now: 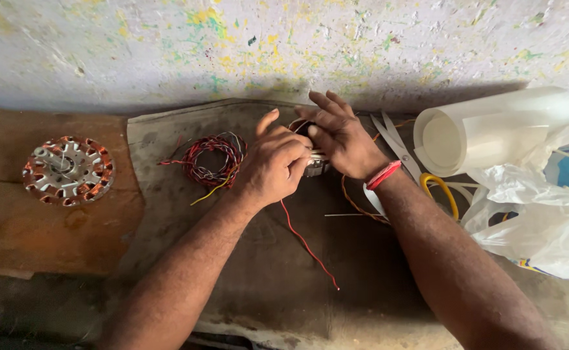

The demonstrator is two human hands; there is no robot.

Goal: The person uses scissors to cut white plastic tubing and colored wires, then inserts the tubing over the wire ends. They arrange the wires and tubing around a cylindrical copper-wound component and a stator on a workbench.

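1. Nearest the camera, the dark cloth mat [278, 279] lies bare below the motor winding [317, 165], crossed only by a loose red wire [307, 243].
2. The left hand [274, 162] curls its fingers closed on the winding's left side.
3. The right hand [343, 136] rests on top, fingers spread loosely.
4. Left of the winding lies a wire bundle [213, 159]; farther left, a copper-wound stator [68, 170].
5. Right of it lie scissors [398, 146] and a white sheet roll [492, 126]; the paint-flecked wall [284, 45] stands behind.
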